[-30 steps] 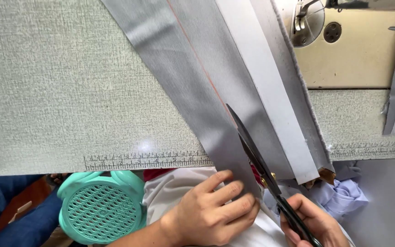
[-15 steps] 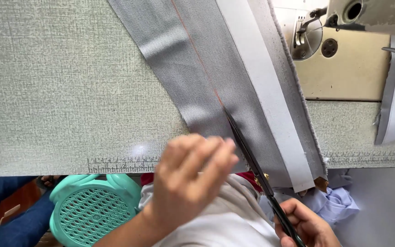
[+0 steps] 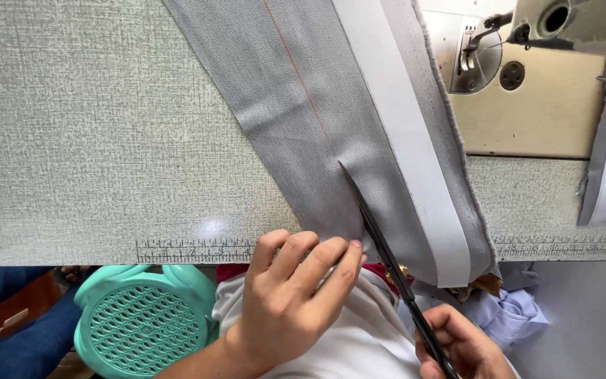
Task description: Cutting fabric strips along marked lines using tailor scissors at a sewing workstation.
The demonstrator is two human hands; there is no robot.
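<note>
Two hands at lower centre: my left hand (image 3: 290,302) pins grey fabric (image 3: 303,133), my right hand (image 3: 461,345) grips scissors (image 3: 387,256). Fingertips (image 3: 354,245) just beside the blade risk a nick; slack cloth could pull the cut off the red line (image 3: 296,70).

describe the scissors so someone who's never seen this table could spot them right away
Start at the grey-green textured table and follow the wide grey fabric strip that crosses it diagonally down to the near edge. There the scissors lie along the strip, gripped by the right hand beside the left hand. They are the only dark, slim, pointed thing, with a small brass pivot.
</note>
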